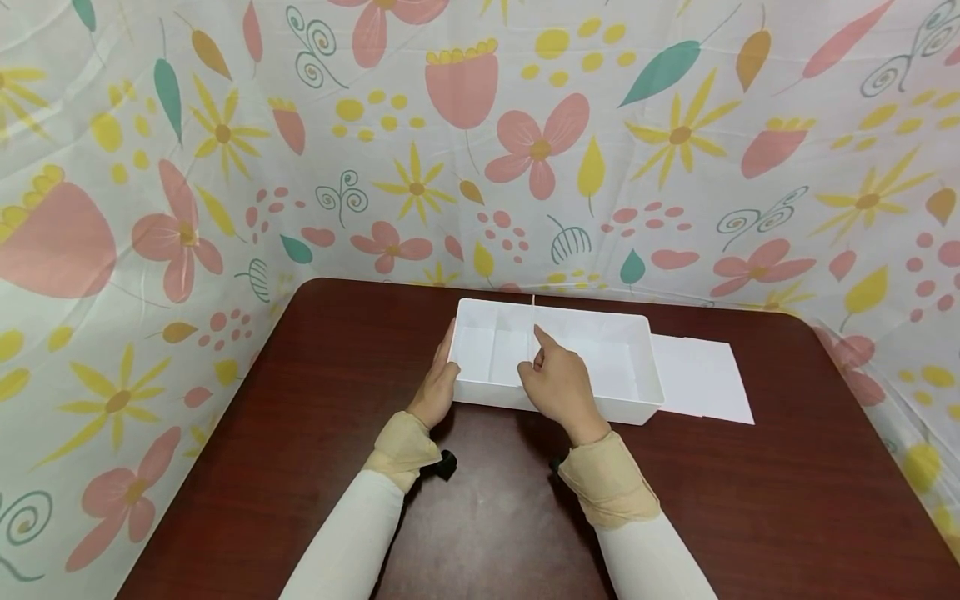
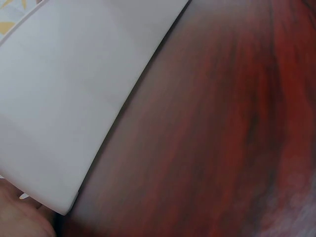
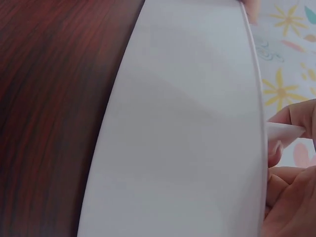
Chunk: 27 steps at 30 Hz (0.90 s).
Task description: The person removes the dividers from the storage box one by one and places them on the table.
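Observation:
A long white plastic box [image 1: 633,410] lies across the table, its tall front wall [image 3: 177,123] filling the right wrist view. Inside, toward the left, a low white divider [image 1: 492,343] stands crosswise. My right hand [image 1: 558,379] reaches over the front wall and pinches a second thin white divider [image 3: 284,131] between index finger and thumb. That divider is upright, its far edge rising above the rim. My left hand [image 1: 437,387] holds the box's left end, fingers along the side and thumb at the front corner. Only part of this hand shows in the left wrist view.
Flat white panels [image 1: 701,379] lie on the dark reddish wooden table [image 1: 315,400] at the box's right end, partly overlapping. A flower-patterned cloth [image 1: 420,100] hangs behind the table and along its left side.

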Tool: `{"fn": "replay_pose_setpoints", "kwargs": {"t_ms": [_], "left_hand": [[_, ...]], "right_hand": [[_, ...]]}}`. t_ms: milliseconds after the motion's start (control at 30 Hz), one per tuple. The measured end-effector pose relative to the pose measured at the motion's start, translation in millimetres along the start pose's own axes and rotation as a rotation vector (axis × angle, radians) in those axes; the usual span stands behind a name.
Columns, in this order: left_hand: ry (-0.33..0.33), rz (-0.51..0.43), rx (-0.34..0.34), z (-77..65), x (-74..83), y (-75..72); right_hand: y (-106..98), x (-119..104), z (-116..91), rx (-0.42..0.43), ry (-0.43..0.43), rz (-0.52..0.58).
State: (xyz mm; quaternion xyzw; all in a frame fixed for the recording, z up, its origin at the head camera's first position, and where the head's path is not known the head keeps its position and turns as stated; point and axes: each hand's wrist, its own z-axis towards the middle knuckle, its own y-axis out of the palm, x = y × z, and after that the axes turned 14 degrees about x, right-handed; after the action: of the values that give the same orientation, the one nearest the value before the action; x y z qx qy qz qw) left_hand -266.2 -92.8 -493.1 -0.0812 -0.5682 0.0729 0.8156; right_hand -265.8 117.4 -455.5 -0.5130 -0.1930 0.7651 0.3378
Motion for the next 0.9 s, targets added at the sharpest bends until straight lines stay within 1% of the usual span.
{"fn": "replay_pose_setpoints", "kwargs": {"t_ms": [133,333,533,733,900], "left_hand": [[0.006,0.003,0.001,-0.2,0.0,0.0],[0.016,0.010,0.006,0.1,1.0,0.7],[0.015,0.005,0.004,0.0,0.8,0.0],[0.013,0.011,0.001,0.1,-0.2,0.3],[0.014,0.006,-0.007,0.0,0.5,-0.6]], "right_hand": [[-3.1,-4.4,-1.2,0.051,0.008,0.015],[-9.1,-12.2,-2.4,0.150,-0.001,0.029],[-15.6,-18.8,-3.1,0.243,-0.010,0.009],[-22.9,-24.8,-2.7,0.315,-0.025,-0.005],[-27.4,-25.4,-2.0,0.363,-0.038,0.023]]}}
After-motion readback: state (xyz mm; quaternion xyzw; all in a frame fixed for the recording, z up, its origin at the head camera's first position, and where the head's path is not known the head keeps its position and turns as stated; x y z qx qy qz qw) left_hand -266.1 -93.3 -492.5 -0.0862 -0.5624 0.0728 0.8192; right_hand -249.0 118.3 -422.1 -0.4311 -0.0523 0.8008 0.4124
